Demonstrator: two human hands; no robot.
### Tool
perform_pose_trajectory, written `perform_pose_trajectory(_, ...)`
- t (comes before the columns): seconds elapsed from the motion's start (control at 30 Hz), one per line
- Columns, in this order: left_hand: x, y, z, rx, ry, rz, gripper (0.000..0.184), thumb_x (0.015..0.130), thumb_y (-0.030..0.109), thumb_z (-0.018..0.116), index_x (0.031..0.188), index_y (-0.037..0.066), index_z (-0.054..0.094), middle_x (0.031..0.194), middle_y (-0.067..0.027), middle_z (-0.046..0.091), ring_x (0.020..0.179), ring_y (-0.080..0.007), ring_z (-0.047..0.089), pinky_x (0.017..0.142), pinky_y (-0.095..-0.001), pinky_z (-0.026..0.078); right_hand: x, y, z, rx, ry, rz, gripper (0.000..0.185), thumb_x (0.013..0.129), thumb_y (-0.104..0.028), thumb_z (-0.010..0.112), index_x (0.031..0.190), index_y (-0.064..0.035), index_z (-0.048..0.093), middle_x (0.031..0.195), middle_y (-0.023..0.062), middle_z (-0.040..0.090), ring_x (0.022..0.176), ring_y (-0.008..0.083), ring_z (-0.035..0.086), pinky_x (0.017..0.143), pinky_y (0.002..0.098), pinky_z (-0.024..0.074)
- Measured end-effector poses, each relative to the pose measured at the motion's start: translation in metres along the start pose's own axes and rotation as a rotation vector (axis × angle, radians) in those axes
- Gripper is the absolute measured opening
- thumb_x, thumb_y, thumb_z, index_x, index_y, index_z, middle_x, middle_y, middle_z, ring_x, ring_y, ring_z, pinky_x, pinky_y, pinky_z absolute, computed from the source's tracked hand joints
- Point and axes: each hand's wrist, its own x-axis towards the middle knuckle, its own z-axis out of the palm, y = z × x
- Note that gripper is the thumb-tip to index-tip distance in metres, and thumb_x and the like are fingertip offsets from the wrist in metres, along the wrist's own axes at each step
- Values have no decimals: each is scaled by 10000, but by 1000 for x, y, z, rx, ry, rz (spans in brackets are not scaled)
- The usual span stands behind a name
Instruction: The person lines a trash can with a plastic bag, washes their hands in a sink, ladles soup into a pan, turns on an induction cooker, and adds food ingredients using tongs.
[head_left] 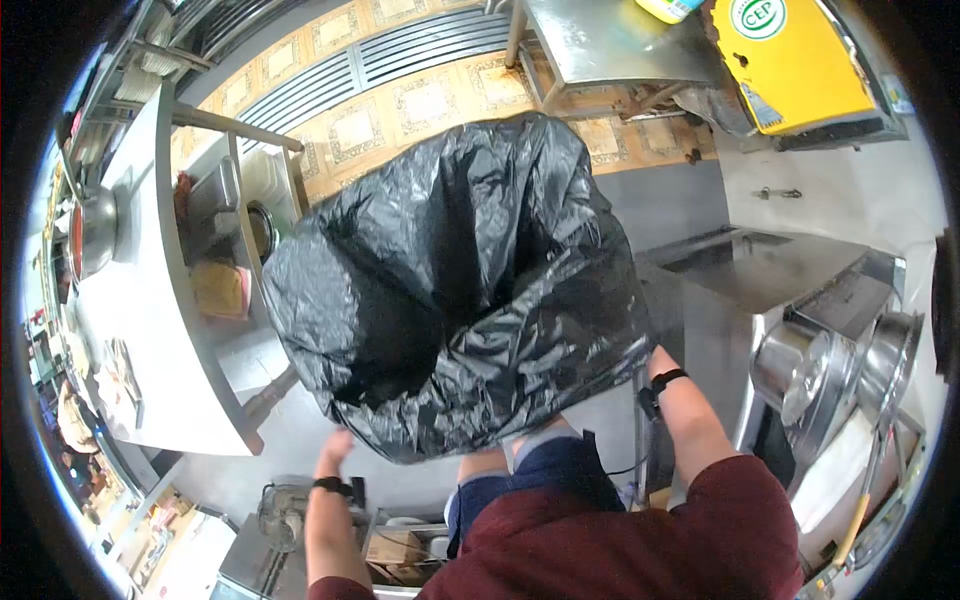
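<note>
A large black plastic bag is spread wide in front of my body, its mouth opened upward and its film creased and shiny. At the bag's lower left edge is my left hand, with the fingers mostly hidden by the plastic. My right hand is at the bag's right rim, its fingers hidden behind the film. The bag's edge runs between the two hands. Both wrists carry dark bands.
At left stands a white-topped table with a metal pot. Metal pots sit on the right beside a steel counter. Toward the top are a steel table, a yellow box and a floor grate.
</note>
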Motion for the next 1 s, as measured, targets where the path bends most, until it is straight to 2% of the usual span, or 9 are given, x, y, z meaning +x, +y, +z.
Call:
perform_pose_trajectory(0.1, -41, 11, 89, -1105, -344, 113, 540, 873, 494, 339, 1236, 100, 412, 1226, -88, 476, 1092, -244, 465, 906, -408, 388, 0, 36, 11, 306, 295, -256, 513, 874, -371, 420, 1260, -37, 368, 1266, 92, 435, 1142, 229, 413, 952, 333, 336)
perform_pose_trajectory(0.23, -64, 45, 122, -1242, -283, 242, 443, 882, 421, 368, 1165, 98, 481, 1161, -68, 526, 1029, -229, 511, 864, -394, 422, -68, -22, 75, 693, 159, -344, 595, 863, -523, 349, 1228, -63, 443, 1247, 78, 464, 1134, 232, 436, 942, 360, 355)
perform_pose_trajectory(0.3, 31, -23, 102, -1375, -1170, 608, 384, 884, 298, 425, 1181, 59, 473, 1203, -80, 497, 1082, -236, 476, 927, -374, 387, -94, -31, 99, 774, 176, -305, 598, 847, -540, 387, 1208, -69, 460, 1238, 76, 473, 1110, 215, 459, 933, 363, 369)
perform_pose_trajectory(0.37, -27, 22, 105, -1241, -295, 273, 343, 889, 245, 412, 1147, 35, 493, 1178, -87, 519, 1055, -235, 502, 925, -367, 396, -75, -2, 85, 250, 320, -540, 627, 838, -551, 401, 1229, -62, 414, 1245, 93, 454, 1117, 231, 451, 933, 399, 375)
perform_pose_trajectory(0.53, 0, -33, 108, -1336, -460, 359, 293, 863, 138, 448, 1128, 18, 484, 1155, -94, 526, 1042, -225, 515, 908, -363, 413, -129, -17, 135, 646, 492, -573, 629, 833, -516, 457, 1199, -7, 407, 1119, 102, 521, 1015, 238, 512, 871, 419, 411)
perform_pose_trajectory(0.67, -5, -57, 140, -1102, -467, 428, 321, 811, 53, 472, 1129, 9, 471, 1097, -101, 554, 937, -209, 564, 793, -330, 470, -115, -12, 134, 427, 564, -765, 341, 805, -27, 492, 1138, 8, 431, 1016, 104, 544, 900, 197, 531, 812, 313, 416)
perform_pose_trajectory(0.77, -18, -59, 175, -908, -235, 318, 230, 801, 37, 479, 1028, 35, 518, 936, -67, 592, 792, -162, 577, 684, -280, 473, -52, 24, 75, 346, 862, -871, 292, 807, -2, 452, 1099, 13, 458, 991, 91, 555, 887, 194, 538, 824, 304, 413)
perform_pose_trajectory(0.93, 67, -75, 215, -759, -397, 436, 223, 851, 155, 487, 1055, 67, 508, 979, -60, 556, 852, -140, 534, 752, -267, 456, -4, 73, 29, -678, 1356, -855, 566, 745, 23, 435, 1250, -233, 440, 858, 215, 546, 825, 356, 539, 758, 376, 431)
perform_pose_trajectory(1.0, 86, -64, 242, -894, -264, 465, 243, 864, 175, 474, 1082, 76, 514, 1022, -74, 559, 912, -160, 531, 803, -291, 440, 32, 82, 10, -794, 1367, -811, 438, 723, 5, 454, 1111, -174, 548, 805, 198, 538, 805, 367, 528, 726, 413, 431)
